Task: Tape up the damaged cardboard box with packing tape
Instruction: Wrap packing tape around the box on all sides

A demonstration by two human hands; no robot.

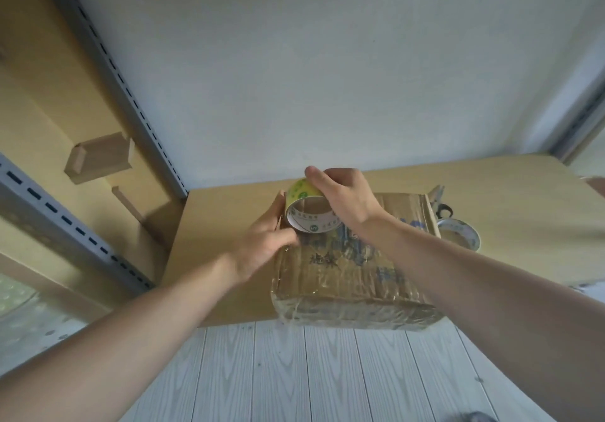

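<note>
Forearms (163, 317) out, my right hand (343, 199) curls round the packing tape roll (299, 192) at the 11 o'clock corner of the cardboard box (343, 277), left hand (265, 241) straight-fingered bracing its side; I should pull taut, low.

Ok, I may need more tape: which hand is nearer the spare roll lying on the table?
Right. The right hand holds the tape roll over the box, left of the spare roll; the left hand is farther left, at the box's edge.
</note>
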